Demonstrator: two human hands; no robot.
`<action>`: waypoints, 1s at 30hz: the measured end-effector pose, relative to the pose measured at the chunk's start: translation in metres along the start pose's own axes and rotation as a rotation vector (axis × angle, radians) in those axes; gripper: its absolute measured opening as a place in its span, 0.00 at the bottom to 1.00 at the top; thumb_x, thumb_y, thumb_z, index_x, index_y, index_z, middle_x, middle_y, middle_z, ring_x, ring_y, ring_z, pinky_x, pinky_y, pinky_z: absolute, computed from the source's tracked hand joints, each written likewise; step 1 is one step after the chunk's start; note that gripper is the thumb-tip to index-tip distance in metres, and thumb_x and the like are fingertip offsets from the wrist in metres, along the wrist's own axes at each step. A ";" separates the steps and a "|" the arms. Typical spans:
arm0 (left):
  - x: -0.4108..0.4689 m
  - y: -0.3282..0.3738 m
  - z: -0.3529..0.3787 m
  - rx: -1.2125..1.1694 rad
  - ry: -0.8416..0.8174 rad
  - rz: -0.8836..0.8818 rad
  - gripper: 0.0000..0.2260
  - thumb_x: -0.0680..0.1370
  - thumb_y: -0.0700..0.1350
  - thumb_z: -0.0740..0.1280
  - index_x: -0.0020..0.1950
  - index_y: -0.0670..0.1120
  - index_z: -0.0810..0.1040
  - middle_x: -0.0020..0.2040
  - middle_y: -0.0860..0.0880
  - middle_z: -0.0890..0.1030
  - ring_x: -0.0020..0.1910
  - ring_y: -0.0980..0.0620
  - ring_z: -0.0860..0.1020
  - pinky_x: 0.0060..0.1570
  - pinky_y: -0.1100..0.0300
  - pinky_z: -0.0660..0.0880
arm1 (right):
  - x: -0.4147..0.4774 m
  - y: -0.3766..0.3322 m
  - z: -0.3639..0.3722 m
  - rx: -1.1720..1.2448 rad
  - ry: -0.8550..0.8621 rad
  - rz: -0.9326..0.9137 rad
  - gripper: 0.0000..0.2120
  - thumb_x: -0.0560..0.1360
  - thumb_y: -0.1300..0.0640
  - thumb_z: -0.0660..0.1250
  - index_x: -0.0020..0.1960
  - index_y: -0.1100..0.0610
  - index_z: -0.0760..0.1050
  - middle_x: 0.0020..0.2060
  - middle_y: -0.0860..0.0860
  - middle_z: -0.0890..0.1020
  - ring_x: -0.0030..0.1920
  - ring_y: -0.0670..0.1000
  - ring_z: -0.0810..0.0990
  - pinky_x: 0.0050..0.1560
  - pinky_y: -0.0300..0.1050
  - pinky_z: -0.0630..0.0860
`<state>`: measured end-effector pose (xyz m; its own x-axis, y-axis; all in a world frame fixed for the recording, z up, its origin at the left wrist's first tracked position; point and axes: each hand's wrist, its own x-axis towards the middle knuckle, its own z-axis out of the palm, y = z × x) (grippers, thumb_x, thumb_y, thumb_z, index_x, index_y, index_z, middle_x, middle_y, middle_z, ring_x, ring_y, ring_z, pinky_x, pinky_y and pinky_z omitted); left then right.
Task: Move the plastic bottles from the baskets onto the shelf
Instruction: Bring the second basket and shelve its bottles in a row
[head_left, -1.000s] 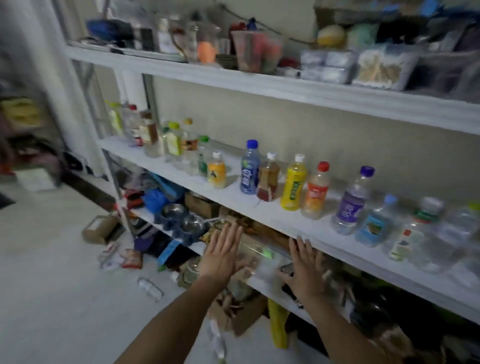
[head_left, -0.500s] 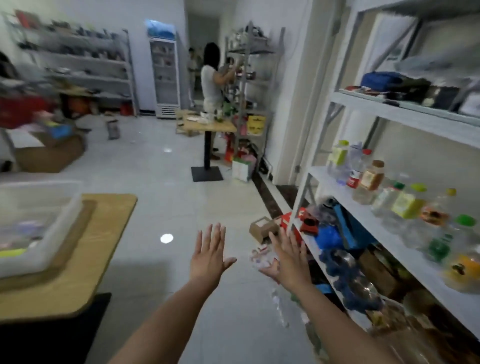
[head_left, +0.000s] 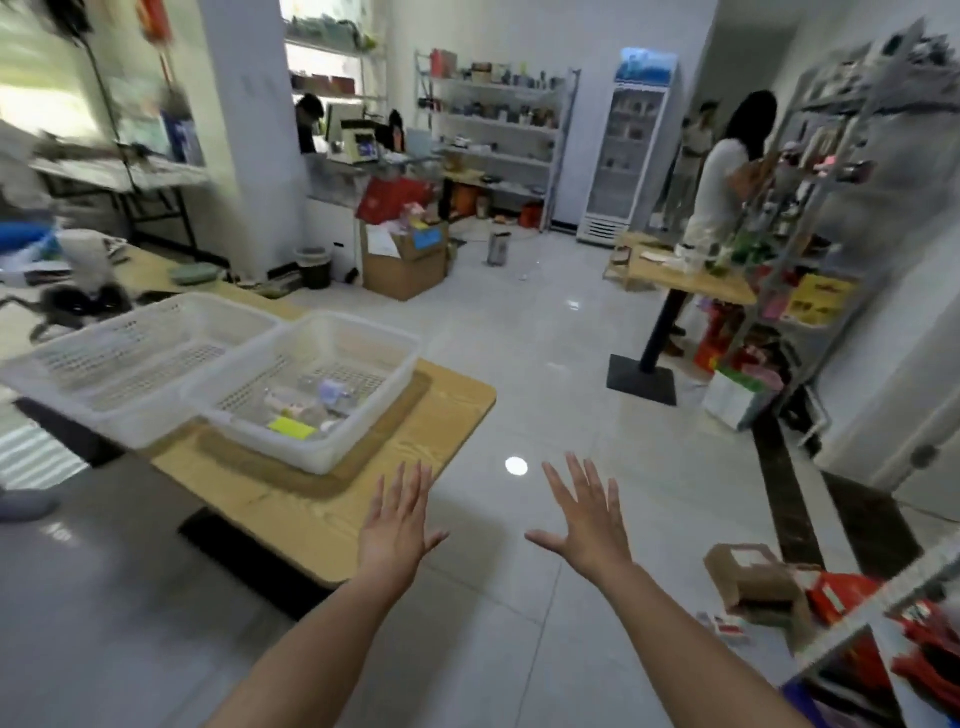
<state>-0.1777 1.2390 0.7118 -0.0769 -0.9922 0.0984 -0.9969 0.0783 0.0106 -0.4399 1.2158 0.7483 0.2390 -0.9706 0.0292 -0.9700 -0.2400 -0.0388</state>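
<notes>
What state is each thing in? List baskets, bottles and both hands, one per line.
Left basket: on the table, looks empty.
Right basket: beside it, touching, holds bottles.
Bottles: lying in the right basket, blurred.
Left hand: open, empty, fingers spread.
Right hand: open, empty, fingers spread.

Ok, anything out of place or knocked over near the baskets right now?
Nothing at the baskets: the right basket sits flat on the table with a few bottles lying inside. On the floor by the shelf, a cardboard box lies tipped over amid scattered packets.
</notes>
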 end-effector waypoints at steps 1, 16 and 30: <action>0.016 -0.008 0.003 -0.015 -0.002 -0.022 0.49 0.60 0.65 0.76 0.72 0.39 0.64 0.68 0.40 0.74 0.70 0.41 0.67 0.75 0.47 0.41 | 0.020 0.005 0.002 -0.022 0.037 -0.023 0.47 0.64 0.23 0.47 0.75 0.42 0.33 0.77 0.49 0.37 0.74 0.51 0.32 0.72 0.54 0.32; 0.138 -0.059 0.009 0.024 0.024 -0.423 0.39 0.72 0.66 0.47 0.73 0.40 0.61 0.70 0.40 0.71 0.70 0.40 0.63 0.74 0.48 0.44 | 0.239 0.005 0.008 0.061 0.084 -0.365 0.54 0.59 0.18 0.34 0.77 0.47 0.46 0.77 0.51 0.44 0.74 0.51 0.36 0.69 0.53 0.28; 0.129 -0.140 0.018 0.081 -0.039 -0.706 0.42 0.75 0.69 0.40 0.76 0.42 0.32 0.78 0.44 0.49 0.77 0.43 0.54 0.70 0.48 0.29 | 0.318 -0.107 0.016 0.007 -0.015 -0.610 0.46 0.67 0.28 0.59 0.70 0.39 0.31 0.77 0.51 0.39 0.76 0.55 0.37 0.72 0.60 0.37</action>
<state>-0.0483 1.0984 0.7052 0.5889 -0.8060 0.0599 -0.8068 -0.5907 -0.0158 -0.2594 0.9325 0.7459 0.7518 -0.6584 0.0345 -0.6579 -0.7526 -0.0264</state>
